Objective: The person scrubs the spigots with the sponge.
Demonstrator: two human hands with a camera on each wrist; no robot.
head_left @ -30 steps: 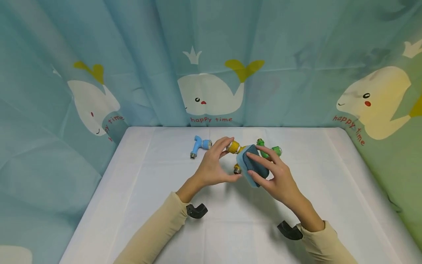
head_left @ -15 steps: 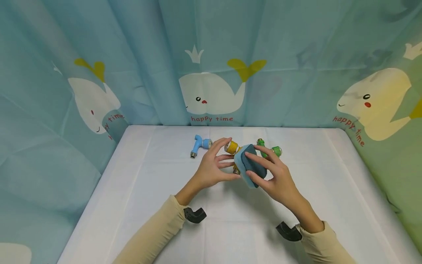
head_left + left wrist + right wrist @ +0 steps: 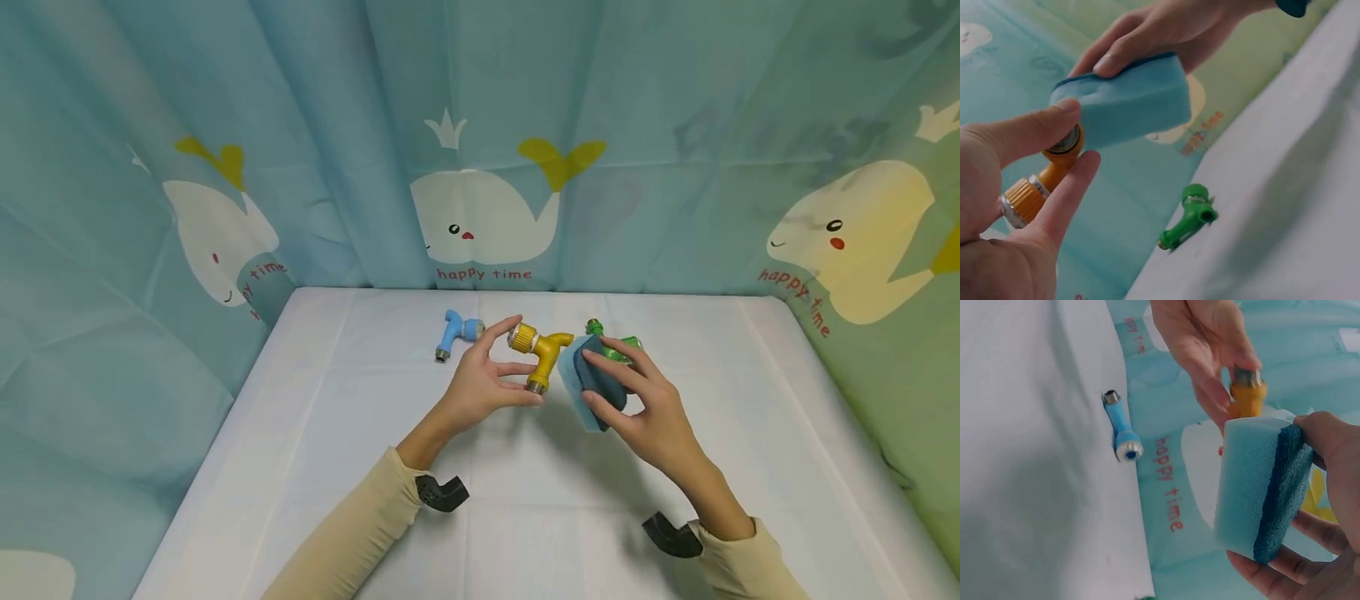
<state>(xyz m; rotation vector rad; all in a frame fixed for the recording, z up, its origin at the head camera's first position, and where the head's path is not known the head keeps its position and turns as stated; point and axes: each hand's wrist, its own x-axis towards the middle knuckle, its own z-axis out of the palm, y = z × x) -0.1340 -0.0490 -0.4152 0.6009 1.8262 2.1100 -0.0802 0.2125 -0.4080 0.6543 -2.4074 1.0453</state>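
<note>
Far left on the table [image 3: 337, 433] lies the blue tap [image 3: 452, 332], flat on the white cloth, just beyond your left fingertips and not touched by them; in the right wrist view the same blue tap [image 3: 1120, 427] rests near the table's back edge by the curtain [image 3: 225, 125].

Your left hand [image 3: 480, 383] holds the yellow tap [image 3: 538, 350] raised off the table. Index finger lies against the ribbed collar end, thumb presses under the metal threaded end, and the body arches between them. In the left wrist view the yellow tap [image 3: 1041, 184] sits pinched between thumb above and fingers [image 3: 1069, 190] below, the remaining fingers lying straight alongside. Palm faces right, towards the sponge.

Your right hand [image 3: 652, 408] grips the sponge [image 3: 592, 383], also raised. Fingers are curled over the dark scouring face, thumb under the lower edge; the pale blue foam side faces the tap. In the left wrist view the sponge [image 3: 1125, 103] touches the tap's threaded end. In the right wrist view the sponge [image 3: 1263, 487] stands just below the yellow tap [image 3: 1246, 394]; contact cannot be told from there.

Behind the sponge lies the green tap [image 3: 617, 348], partly hidden in the head view; the left wrist view shows the green tap [image 3: 1188, 222] flat on the cloth, apart from both hands
</note>
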